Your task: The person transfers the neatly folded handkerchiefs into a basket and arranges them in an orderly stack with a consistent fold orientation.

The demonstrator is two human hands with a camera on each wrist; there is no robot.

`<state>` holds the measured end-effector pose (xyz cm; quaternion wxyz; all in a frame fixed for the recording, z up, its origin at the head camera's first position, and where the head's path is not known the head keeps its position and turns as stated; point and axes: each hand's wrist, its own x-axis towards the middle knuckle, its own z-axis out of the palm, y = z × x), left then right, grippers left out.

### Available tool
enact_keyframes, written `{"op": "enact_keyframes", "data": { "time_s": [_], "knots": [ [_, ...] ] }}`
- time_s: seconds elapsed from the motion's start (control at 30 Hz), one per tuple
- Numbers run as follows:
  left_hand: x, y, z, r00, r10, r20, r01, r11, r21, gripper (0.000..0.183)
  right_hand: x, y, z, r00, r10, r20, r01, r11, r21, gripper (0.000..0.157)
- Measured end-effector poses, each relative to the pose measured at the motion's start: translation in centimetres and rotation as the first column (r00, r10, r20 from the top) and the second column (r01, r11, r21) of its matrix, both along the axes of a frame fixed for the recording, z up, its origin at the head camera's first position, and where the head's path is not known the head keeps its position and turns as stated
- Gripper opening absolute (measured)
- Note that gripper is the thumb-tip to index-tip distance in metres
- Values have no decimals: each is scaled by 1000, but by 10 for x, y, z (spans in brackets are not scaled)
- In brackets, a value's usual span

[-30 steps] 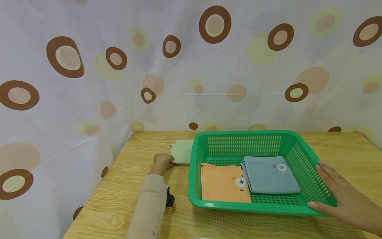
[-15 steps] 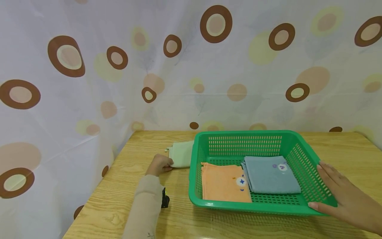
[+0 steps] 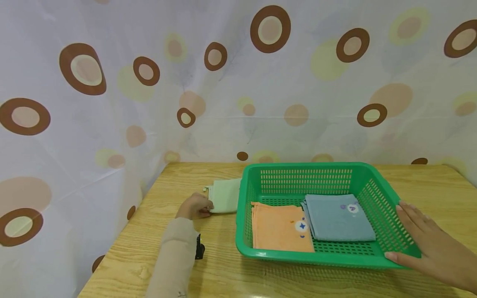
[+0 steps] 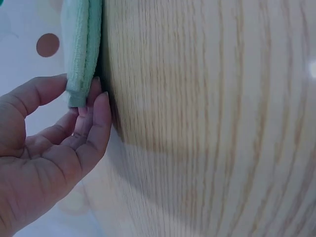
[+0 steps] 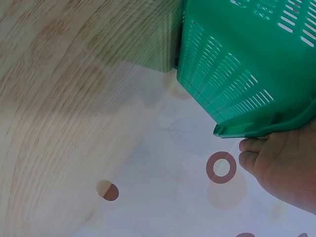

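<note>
At the left of the table, my left hand pinches the near left corner of a folded pale green towel. The left wrist view shows the thumb on one face of the towel's folded edge and the fingertips on the other. A green plastic basket hides the towel's right end in the head view. My right hand rests on the basket's right rim, its fingers extended and the thumb at the front corner. Inside the basket lie a folded orange towel and a folded blue towel, side by side.
The wooden table ends at a patterned curtain behind and to the left. A black wrist-worn device shows beside the left sleeve.
My left hand has drawn the pale green towel toward the near left, its visible part shifting slightly down and left. The right hand and the basket have stayed in place.
</note>
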<state>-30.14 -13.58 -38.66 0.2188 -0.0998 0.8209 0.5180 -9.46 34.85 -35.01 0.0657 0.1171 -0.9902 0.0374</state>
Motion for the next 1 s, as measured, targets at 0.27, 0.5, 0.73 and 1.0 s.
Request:
{"op": "enact_keyframes", "data": {
  "time_s": [0.27, 0.5, 0.73, 1.0],
  "knots": [
    [-1, -5, 2, 995, -85, 51, 88, 994, -62, 23, 0, 0, 0, 1000, 10, -12, -10, 1000, -12, 102],
    [0, -2, 1, 1000, -2, 30, 3, 1000, -21, 30, 0, 0, -1, 999, 20, -27, -21, 1000, -18, 102],
    [-4, 5, -7, 981, 193, -27, -191, 981, 44, 40, 0, 0, -3, 1000, 21, -21, -22, 998, -55, 101],
    [-57, 1, -76, 957, 254, -142, -248, 967, 58, 64, 1, 1, -4, 999, 22, -30, -24, 997, -74, 102]
  ]
}}
